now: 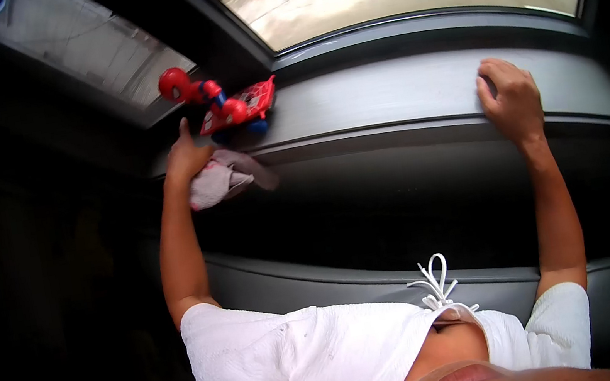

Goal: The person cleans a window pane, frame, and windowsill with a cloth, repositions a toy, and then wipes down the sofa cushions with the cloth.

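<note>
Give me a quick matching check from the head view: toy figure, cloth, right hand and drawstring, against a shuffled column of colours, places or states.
1. toy figure
2. cloth
3. right hand
4. drawstring

A. loosely curled, over the sill
B. white, at the front of the shirt
C. red and blue
D. pale, in the left hand

Pairs: 1-C, 2-D, 3-A, 4-B
</note>
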`<act>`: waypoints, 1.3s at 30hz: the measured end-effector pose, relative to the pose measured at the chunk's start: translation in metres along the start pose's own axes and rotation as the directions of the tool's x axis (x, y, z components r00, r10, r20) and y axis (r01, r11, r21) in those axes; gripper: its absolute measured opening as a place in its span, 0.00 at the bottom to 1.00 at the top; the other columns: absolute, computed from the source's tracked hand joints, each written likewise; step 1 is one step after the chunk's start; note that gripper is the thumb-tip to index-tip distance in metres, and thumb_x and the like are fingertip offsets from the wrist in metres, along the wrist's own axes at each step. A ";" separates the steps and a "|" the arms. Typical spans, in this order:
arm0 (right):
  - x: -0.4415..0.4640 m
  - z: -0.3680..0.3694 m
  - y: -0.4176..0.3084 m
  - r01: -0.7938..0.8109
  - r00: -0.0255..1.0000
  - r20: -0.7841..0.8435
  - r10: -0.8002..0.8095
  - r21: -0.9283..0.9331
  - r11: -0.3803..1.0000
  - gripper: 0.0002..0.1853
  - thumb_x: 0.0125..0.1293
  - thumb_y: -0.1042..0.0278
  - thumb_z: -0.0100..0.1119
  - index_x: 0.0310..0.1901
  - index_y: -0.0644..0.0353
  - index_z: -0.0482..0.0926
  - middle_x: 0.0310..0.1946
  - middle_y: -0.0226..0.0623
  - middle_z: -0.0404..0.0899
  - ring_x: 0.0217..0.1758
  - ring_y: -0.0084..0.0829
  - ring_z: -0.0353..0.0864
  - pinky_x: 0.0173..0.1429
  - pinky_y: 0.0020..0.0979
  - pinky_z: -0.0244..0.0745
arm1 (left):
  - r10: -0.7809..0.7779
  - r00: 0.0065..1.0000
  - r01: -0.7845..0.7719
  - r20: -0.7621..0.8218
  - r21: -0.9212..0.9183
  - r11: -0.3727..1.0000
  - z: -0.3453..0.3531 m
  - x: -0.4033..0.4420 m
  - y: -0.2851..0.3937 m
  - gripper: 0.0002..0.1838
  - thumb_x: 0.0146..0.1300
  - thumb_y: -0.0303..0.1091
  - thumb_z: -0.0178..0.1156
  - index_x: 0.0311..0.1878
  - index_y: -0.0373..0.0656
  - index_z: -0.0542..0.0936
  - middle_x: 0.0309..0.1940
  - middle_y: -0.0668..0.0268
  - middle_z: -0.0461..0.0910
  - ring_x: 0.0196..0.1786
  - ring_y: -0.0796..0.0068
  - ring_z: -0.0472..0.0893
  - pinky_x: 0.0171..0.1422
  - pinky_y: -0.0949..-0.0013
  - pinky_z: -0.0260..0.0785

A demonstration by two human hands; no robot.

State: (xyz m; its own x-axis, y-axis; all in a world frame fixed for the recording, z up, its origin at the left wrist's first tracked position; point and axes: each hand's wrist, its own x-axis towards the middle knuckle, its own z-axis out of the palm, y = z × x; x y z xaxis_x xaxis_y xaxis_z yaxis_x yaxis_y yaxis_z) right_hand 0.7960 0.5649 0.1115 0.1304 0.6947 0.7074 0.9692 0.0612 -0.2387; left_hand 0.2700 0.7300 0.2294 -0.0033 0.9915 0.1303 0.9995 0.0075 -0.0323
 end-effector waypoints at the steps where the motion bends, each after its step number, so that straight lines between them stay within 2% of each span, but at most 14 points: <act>1: -0.001 0.003 0.003 0.011 1.000 -0.024 -0.011 -0.005 1.000 0.10 0.64 0.65 0.59 0.40 0.61 0.82 0.46 0.40 0.85 0.52 0.38 0.84 0.58 0.39 0.73 | 0.039 0.997 -0.038 0.059 -0.011 0.999 0.015 0.029 -0.017 0.51 0.49 0.44 0.67 0.77 0.41 0.57 0.55 0.40 0.79 0.61 0.40 0.77 0.67 0.51 0.69; 3: -0.001 0.000 0.000 -0.011 1.000 -0.023 0.012 0.028 1.000 0.09 0.63 0.65 0.58 0.38 0.61 0.82 0.42 0.38 0.85 0.48 0.36 0.84 0.55 0.38 0.73 | 0.366 0.929 -0.345 0.056 -0.227 0.911 0.063 0.083 -0.058 0.52 0.45 0.39 0.69 0.77 0.47 0.58 0.59 0.45 0.79 0.64 0.44 0.76 0.68 0.54 0.69; 4: -0.001 0.001 0.000 -0.018 0.999 -0.029 0.019 0.029 0.999 0.08 0.63 0.65 0.58 0.37 0.60 0.82 0.41 0.38 0.85 0.47 0.35 0.84 0.54 0.38 0.73 | 0.212 0.968 -0.195 0.137 -0.127 0.972 0.050 0.071 -0.028 0.51 0.45 0.36 0.70 0.76 0.53 0.59 0.61 0.48 0.78 0.66 0.45 0.75 0.69 0.55 0.68; 7: -0.002 0.004 0.001 -0.015 0.997 -0.073 0.018 0.040 0.999 0.08 0.62 0.65 0.59 0.35 0.60 0.82 0.38 0.36 0.85 0.45 0.34 0.84 0.52 0.37 0.73 | 0.236 0.970 -0.232 0.061 -0.066 0.971 0.045 0.057 -0.024 0.50 0.43 0.41 0.75 0.74 0.54 0.65 0.58 0.50 0.80 0.63 0.48 0.79 0.65 0.56 0.72; 9: -0.003 0.005 0.000 0.014 0.992 -0.127 -0.005 0.067 0.998 0.07 0.61 0.66 0.59 0.32 0.60 0.81 0.34 0.36 0.84 0.41 0.35 0.84 0.50 0.37 0.74 | 0.257 0.966 -0.257 -0.034 -0.229 0.939 0.037 0.027 -0.023 0.49 0.43 0.42 0.76 0.73 0.53 0.67 0.57 0.51 0.81 0.61 0.51 0.81 0.62 0.58 0.73; 11: -0.002 0.011 0.001 0.050 0.981 -0.189 -0.032 0.091 0.995 0.07 0.60 0.66 0.60 0.29 0.59 0.79 0.30 0.36 0.83 0.38 0.37 0.83 0.48 0.38 0.74 | 0.167 0.984 -0.175 -0.060 -0.196 0.965 0.027 -0.010 -0.002 0.48 0.45 0.39 0.77 0.73 0.48 0.68 0.57 0.51 0.82 0.59 0.57 0.82 0.61 0.61 0.73; 12: -0.002 0.017 0.004 0.093 0.973 -0.218 -0.074 0.080 0.992 0.08 0.57 0.67 0.62 0.24 0.58 0.76 0.23 0.36 0.78 0.31 0.41 0.80 0.43 0.38 0.74 | 0.249 0.958 -0.279 -0.141 -0.269 0.922 0.040 -0.016 -0.016 0.46 0.46 0.37 0.76 0.72 0.46 0.70 0.57 0.51 0.82 0.58 0.58 0.83 0.61 0.62 0.73; 15: 0.000 0.011 -0.003 0.025 0.998 -0.064 -0.017 0.137 0.990 0.04 0.59 0.70 0.63 0.32 0.60 0.82 0.35 0.38 0.87 0.42 0.36 0.86 0.48 0.36 0.76 | 0.336 0.909 -0.407 -0.247 -0.348 0.845 0.041 -0.041 -0.007 0.40 0.50 0.31 0.74 0.69 0.42 0.72 0.56 0.52 0.83 0.57 0.64 0.83 0.61 0.64 0.73; 19: 0.004 0.012 -0.008 0.144 0.954 -0.282 -0.102 0.134 0.980 0.08 0.58 0.67 0.62 0.23 0.57 0.77 0.22 0.36 0.78 0.30 0.37 0.81 0.41 0.37 0.75 | 0.352 0.905 -0.426 -0.239 -0.516 0.743 0.046 -0.045 -0.013 0.35 0.55 0.22 0.69 0.69 0.42 0.74 0.57 0.58 0.82 0.57 0.73 0.80 0.61 0.69 0.72; 22: 0.003 0.008 -0.008 0.124 0.972 -0.210 -0.106 0.075 0.989 0.08 0.59 0.67 0.61 0.24 0.58 0.78 0.25 0.35 0.81 0.33 0.35 0.83 0.43 0.36 0.76 | 0.395 0.898 -0.404 -0.193 -0.716 0.570 0.053 -0.029 -0.031 0.35 0.56 0.18 0.66 0.70 0.44 0.74 0.61 0.64 0.79 0.59 0.76 0.78 0.62 0.71 0.71; 25: 0.002 0.008 -0.007 0.121 0.969 -0.230 -0.096 0.096 0.988 0.07 0.59 0.68 0.61 0.25 0.58 0.79 0.26 0.35 0.82 0.34 0.34 0.83 0.45 0.36 0.75 | 0.397 0.914 -0.342 -0.082 -0.683 0.646 0.044 -0.010 -0.038 0.35 0.56 0.15 0.63 0.70 0.46 0.74 0.65 0.67 0.76 0.61 0.78 0.77 0.61 0.72 0.71; 29: 0.006 0.009 -0.010 0.146 0.966 -0.231 -0.119 0.106 0.984 0.07 0.59 0.68 0.60 0.25 0.58 0.79 0.25 0.34 0.81 0.33 0.34 0.83 0.44 0.36 0.75 | 0.460 0.884 -0.356 -0.081 -0.753 0.554 0.042 -0.011 -0.034 0.35 0.57 0.14 0.63 0.70 0.45 0.74 0.66 0.69 0.75 0.62 0.80 0.75 0.62 0.73 0.70; 33: 0.009 0.007 -0.014 0.238 0.926 -0.335 -0.174 0.160 0.958 0.08 0.57 0.70 0.62 0.22 0.57 0.77 0.20 0.33 0.79 0.28 0.34 0.81 0.37 0.34 0.75 | 0.512 0.852 -0.378 -0.106 -0.802 0.463 0.032 -0.028 -0.005 0.34 0.58 0.15 0.64 0.70 0.44 0.74 0.64 0.69 0.77 0.53 0.86 0.77 0.52 0.80 0.70; 39: 0.008 -0.005 -0.012 0.378 0.860 -0.439 -0.261 0.202 0.903 0.13 0.54 0.70 0.65 0.17 0.56 0.73 0.15 0.33 0.74 0.20 0.34 0.76 0.29 0.33 0.72 | 0.579 0.813 -0.417 -0.066 -0.760 0.499 0.000 -0.048 0.064 0.31 0.61 0.16 0.63 0.69 0.43 0.75 0.55 0.74 0.80 0.34 0.93 0.70 0.39 0.84 0.65</act>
State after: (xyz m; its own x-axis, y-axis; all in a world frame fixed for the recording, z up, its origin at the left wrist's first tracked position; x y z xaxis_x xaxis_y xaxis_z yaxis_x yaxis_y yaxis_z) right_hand 0.7863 0.5661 0.1233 -0.0494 0.2668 0.9625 0.8826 0.4628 -0.0830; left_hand 0.3342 0.6831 0.2213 0.5781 0.8016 0.1526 0.5248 -0.5084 0.6827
